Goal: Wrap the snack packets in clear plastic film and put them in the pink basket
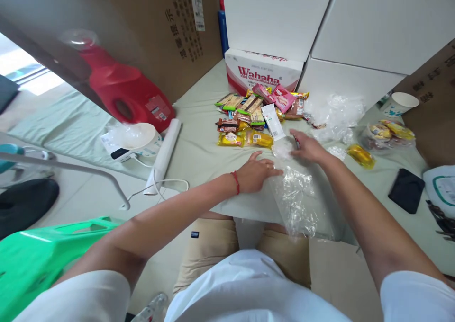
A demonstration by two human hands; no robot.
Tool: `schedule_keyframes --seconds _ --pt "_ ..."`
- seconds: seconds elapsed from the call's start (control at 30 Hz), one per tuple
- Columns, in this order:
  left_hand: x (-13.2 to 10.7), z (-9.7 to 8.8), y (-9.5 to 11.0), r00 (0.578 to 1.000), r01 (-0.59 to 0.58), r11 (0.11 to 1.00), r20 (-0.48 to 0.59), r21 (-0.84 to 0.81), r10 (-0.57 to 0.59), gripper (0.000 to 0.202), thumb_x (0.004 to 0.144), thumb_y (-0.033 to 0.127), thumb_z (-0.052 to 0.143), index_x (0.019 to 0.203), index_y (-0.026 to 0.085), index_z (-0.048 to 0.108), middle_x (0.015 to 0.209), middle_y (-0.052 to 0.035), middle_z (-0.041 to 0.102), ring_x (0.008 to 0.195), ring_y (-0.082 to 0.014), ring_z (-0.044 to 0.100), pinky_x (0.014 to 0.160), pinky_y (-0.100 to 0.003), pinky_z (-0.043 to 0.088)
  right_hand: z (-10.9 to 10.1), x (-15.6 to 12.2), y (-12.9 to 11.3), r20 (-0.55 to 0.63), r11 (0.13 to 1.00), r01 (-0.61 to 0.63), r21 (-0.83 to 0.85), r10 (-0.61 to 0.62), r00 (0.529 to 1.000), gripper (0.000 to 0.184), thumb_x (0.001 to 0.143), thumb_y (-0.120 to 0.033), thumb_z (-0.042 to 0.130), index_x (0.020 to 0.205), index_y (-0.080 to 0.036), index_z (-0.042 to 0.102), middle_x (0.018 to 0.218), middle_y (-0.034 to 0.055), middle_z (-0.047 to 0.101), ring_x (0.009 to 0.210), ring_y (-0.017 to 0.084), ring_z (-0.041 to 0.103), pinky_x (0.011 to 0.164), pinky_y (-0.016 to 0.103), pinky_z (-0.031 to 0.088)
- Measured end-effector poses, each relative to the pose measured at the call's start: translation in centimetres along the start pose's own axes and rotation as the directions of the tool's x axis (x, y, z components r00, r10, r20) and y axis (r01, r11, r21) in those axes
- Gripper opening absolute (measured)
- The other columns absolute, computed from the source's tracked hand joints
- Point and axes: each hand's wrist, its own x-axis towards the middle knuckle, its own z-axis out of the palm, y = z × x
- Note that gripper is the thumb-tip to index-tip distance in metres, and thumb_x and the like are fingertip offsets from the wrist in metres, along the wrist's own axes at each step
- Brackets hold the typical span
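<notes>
My left hand [254,174], with a red string bracelet at the wrist, is at the upper left edge of a clear plastic bag [298,201]. Its thumb side presses on the bag's edge, the other fingers partly bent. The bag lies flattened, its lower end hanging over the table's front edge. My right hand [308,147] curls beside a small crumpled clear wrapper [282,149]; a small dark and red thing shows between its fingers, too little to name. Just beyond lie a white packet [273,122], yellow-wrapped cakes [259,138] and a heap of wrapped snacks [249,105].
A Wahaba-marked carton [261,71] stands behind the snacks. Crumpled plastic [334,113], a bag of snacks [387,137], one yellow packet [360,156] and a black pouch [406,191] are at right. A red jug [131,92], paper cup [151,137] and white roll [165,154] are left.
</notes>
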Motion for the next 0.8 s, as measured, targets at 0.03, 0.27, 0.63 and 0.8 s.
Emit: schedule_keyframes --seconds 0.03,0.27,0.63,0.8 --pt "-0.2 0.6 -0.5 0.998 0.05 0.999 0.037 -0.003 -0.05 0.082 0.072 0.002 0.054 0.148 0.031 0.055 0.124 -0.0092 0.071 0.13 -0.0293 0.057 0.123 -0.061 0.015 1.0 0.3 -0.4 0.076 1.0 0.022 0.012 -0.022 0.997 0.079 0.068 -0.021 0.083 0.143 -0.015 0.061 0.142 0.0159 0.065 0.123 0.031 0.063 0.104 0.04 0.05" --pt "-2.3 2.8 -2.0 0.965 0.247 0.96 -0.057 -0.133 -0.256 0.081 0.075 0.013 0.055 0.154 0.019 0.045 0.119 -0.0138 0.067 0.117 -0.0326 0.058 0.104 -0.053 0.043 -0.7 1.1 2.0 -0.069 0.984 -0.152 0.098 0.159 0.985 0.033 0.081 -0.024 0.075 0.113 -0.017 0.075 0.102 0.0071 0.077 0.09 0.023 0.068 0.087 0.035 0.051" --pt "6.0 3.7 0.3 0.988 0.095 0.863 -0.059 -0.496 -0.142 0.102 0.069 0.005 0.056 0.165 0.019 0.026 0.128 -0.0081 0.071 0.102 -0.0261 0.068 0.089 -0.035 0.053 -6.9 -7.1 4.7 -0.383 0.88 -0.361 0.308 0.463 0.799 0.037 0.087 -0.054 0.064 0.103 -0.022 0.074 0.088 0.0095 0.072 0.071 0.023 0.059 0.068 0.04 0.05" --pt "4.8 5.2 -0.3 0.975 -0.045 0.775 -0.196 -0.631 -0.103 0.042 0.079 0.007 0.053 0.112 0.019 0.076 0.102 -0.0096 0.069 0.095 -0.0206 0.066 0.089 -0.034 0.054 -0.8 -11.5 -0.4 -0.001 0.933 -0.207 0.293 0.217 0.976 0.047 0.07 -0.054 0.08 0.106 -0.024 0.078 0.109 0.0088 0.075 0.091 0.024 0.064 0.081 0.037 0.051"
